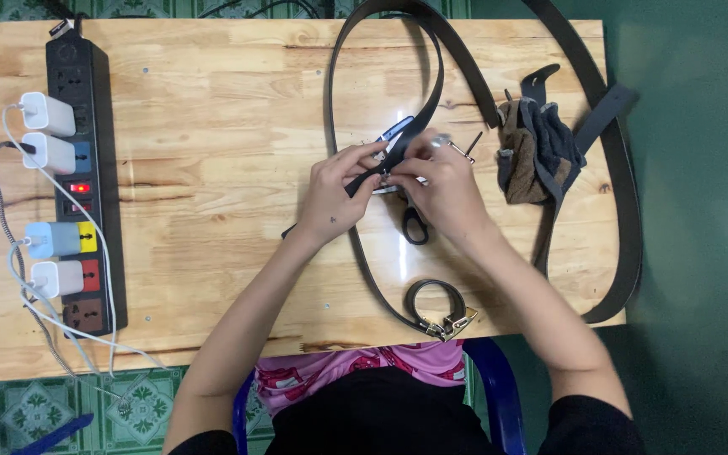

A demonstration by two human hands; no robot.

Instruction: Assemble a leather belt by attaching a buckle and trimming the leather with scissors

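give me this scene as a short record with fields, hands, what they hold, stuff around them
left hand: pinching the dark belt at mid-table
right hand: gripping the same belt beside the left, at a small metal part
scissors: flat under the hands
coiled belt: near table edge, metal buckle attached
cloth bundle: right of the hands
power strip: left side, four chargers plugged in
table: light wood

No packages, signs or screens are showing anywhere on the wooden table. Small coloured square labels [86, 237], blue, yellow, red and brown, are sitting beside the sockets of the long black power strip [83, 181] at the table's left end.
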